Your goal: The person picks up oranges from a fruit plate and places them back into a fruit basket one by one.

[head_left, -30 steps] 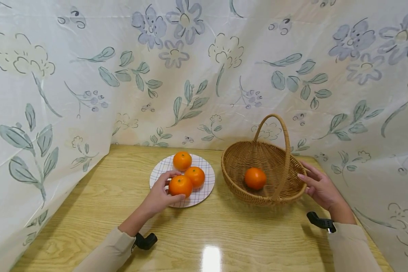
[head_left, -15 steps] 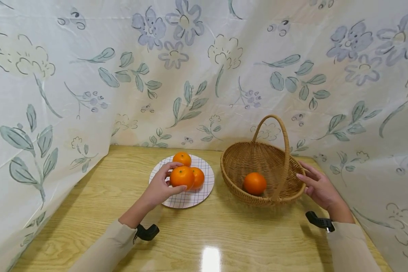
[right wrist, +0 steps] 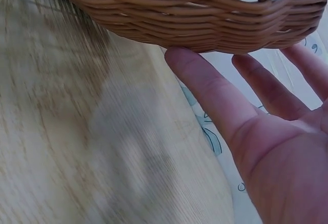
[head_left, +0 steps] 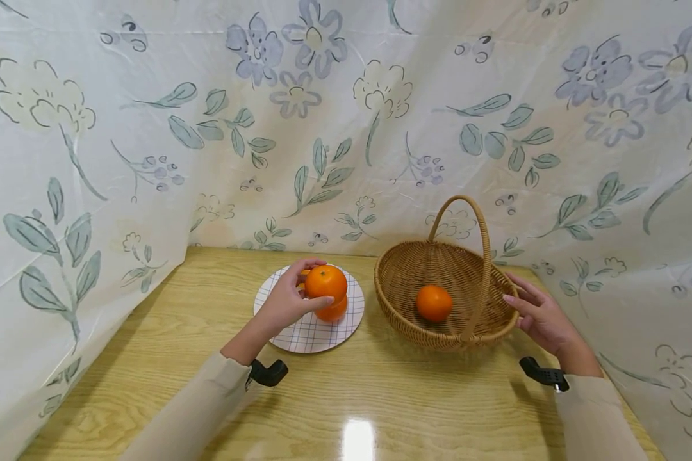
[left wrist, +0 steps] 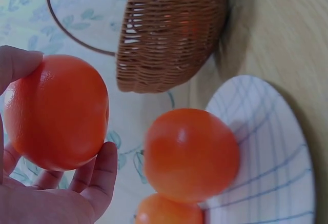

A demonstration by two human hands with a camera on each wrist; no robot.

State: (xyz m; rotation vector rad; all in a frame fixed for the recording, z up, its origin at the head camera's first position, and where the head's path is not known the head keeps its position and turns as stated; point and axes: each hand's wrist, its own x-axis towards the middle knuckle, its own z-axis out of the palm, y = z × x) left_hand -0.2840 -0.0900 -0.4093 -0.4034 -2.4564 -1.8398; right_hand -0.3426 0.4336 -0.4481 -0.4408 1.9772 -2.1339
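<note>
My left hand [head_left: 288, 298] holds a glossy mandarin orange [head_left: 326, 283] between thumb and fingers, raised over the checked white plate [head_left: 305, 336]. Below it, a second mandarin [head_left: 332, 312] shows partly; the left wrist view shows this one [left wrist: 192, 155] and another [left wrist: 169, 211] on the plate. A wicker basket [head_left: 400, 266] with a tall arched handle stands to the right, one mandarin [head_left: 434, 303] inside. At its right rim my right hand [head_left: 544, 320] grips, thumb over the edge and fingers outside. From the right wrist view, fingertips [right wrist: 182, 57] rest against the basket's woven side [right wrist: 205, 19].
All of this stands on a pale wood-grain table [head_left: 323, 397], near its back edge. A floral cloth [head_left: 346, 128] hangs behind and along both sides, close to the basket and the right arm. The basket handle [head_left: 484, 256] arches high over the opening.
My left hand has lifted the front mandarin off the plate and carried it up and to the right, now overlapping the others. The right hand and basket have stayed in place.
</note>
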